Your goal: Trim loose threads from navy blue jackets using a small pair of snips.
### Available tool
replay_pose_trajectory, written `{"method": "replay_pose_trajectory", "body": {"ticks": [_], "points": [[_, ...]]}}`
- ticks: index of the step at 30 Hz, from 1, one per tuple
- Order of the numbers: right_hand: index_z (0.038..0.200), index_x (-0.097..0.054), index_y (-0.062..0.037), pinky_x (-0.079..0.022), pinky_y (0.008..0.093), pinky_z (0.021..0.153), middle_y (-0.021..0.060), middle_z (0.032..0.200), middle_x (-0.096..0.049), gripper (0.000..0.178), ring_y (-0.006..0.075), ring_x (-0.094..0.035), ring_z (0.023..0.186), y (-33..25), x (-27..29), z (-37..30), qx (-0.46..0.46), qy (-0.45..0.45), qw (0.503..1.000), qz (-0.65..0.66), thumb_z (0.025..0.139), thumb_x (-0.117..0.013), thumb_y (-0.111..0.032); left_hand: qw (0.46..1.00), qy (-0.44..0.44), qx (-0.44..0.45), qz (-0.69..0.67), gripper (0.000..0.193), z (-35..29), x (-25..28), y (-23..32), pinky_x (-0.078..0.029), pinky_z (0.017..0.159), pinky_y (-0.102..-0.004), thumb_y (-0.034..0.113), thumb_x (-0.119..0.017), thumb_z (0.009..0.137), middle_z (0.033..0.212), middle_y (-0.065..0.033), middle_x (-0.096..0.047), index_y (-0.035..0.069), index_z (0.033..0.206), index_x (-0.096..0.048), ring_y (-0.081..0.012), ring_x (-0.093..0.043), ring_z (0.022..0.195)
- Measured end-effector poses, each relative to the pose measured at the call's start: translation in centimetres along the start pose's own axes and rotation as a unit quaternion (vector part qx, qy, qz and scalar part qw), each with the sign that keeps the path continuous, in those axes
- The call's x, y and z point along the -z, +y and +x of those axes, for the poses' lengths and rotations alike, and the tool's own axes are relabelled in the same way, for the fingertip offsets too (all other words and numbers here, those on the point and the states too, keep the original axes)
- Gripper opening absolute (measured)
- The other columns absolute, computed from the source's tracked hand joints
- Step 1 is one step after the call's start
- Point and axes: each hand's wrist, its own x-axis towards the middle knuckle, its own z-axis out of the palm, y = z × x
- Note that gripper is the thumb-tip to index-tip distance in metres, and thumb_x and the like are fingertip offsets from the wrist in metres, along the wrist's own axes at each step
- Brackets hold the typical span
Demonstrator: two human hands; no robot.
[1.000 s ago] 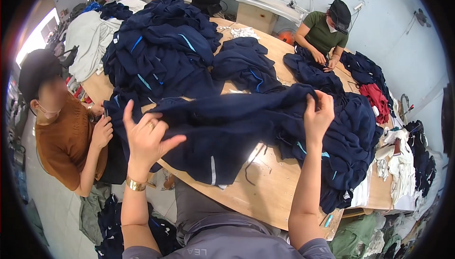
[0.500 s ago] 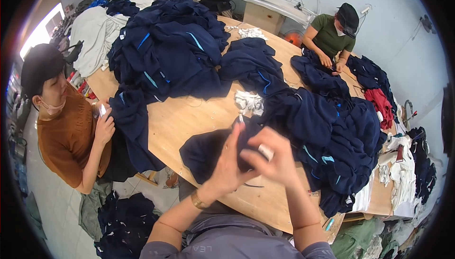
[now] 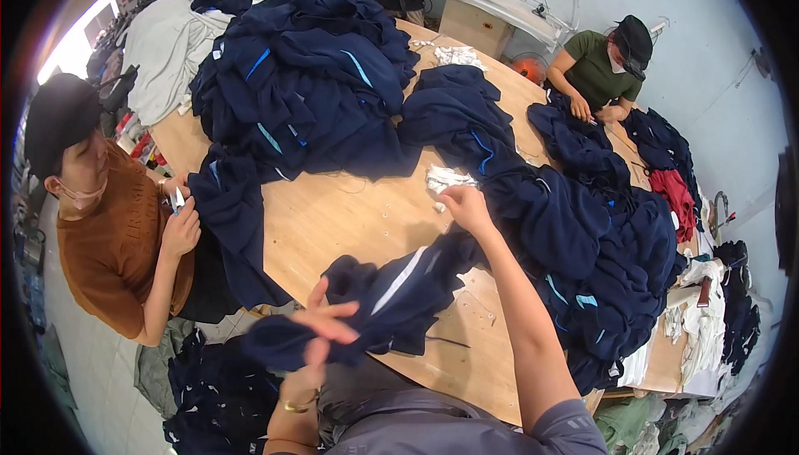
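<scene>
A navy garment (image 3: 358, 288) with a white stripe lies rumpled across the near table edge, its left end blurred by motion. My left hand (image 3: 320, 328) is over that end, fingers spread and smeared; the cloth seems to touch the hand but is not clasped. My right hand (image 3: 468, 208) reaches to the middle of the table, fingertips drawn together at a small heap of white pieces (image 3: 449, 177). What sits between those fingertips, if anything, is hidden. One small white bit lies just below them.
Navy garments heap up at the back left (image 3: 308, 80) and at right (image 3: 583, 247). At the left a person in a brown shirt (image 3: 125, 238) holds a small white tool; a person in a green shirt (image 3: 595, 68) works at the far right. The wooden table (image 3: 325, 213) curves between them.
My hands have parted: the right went forward to the white heap, and the left moved left and lower. The navy garment now stretches leftward, showing its white stripe.
</scene>
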Motion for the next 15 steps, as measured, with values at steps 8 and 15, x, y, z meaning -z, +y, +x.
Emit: {"method": "replay_pose_trajectory", "body": {"ticks": [8, 15], "points": [[0.084, -0.067, -0.0065, -0.049, 0.0446, 0.078, 0.019, 0.087, -0.065, 0.02, 0.0346, -0.063, 0.085, 6.0, -6.5, 1.5, -0.14, 0.007, 0.952, -0.271, 0.078, -0.057, -0.023, 0.951, -0.02, 0.211, -0.226, 0.022, 0.6, -1.0, 0.8, -0.044, 0.061, -0.038, 0.025, -0.052, 0.086, 0.056, -0.0076, -0.052, 0.005, 0.091, -0.043, -0.0251, -0.055, 0.054], [0.081, -0.063, -0.0036, -0.05, 0.038, 0.066, 0.0152, 0.076, -0.065, 0.02, 0.0316, -0.063, 0.074, 1.7, 5.5, 7.7, -0.013, 0.205, 0.979, -0.012, 0.078, -0.062, -0.023, 0.868, -0.04, 0.352, -0.348, 0.022, -1.0, -1.9, -3.3, -0.047, 0.06, -0.0359, 0.016, -0.052, 0.086, 0.062, -0.0119, -0.053, -0.003, 0.096, -0.05, -0.0254, -0.056, 0.059]]}}
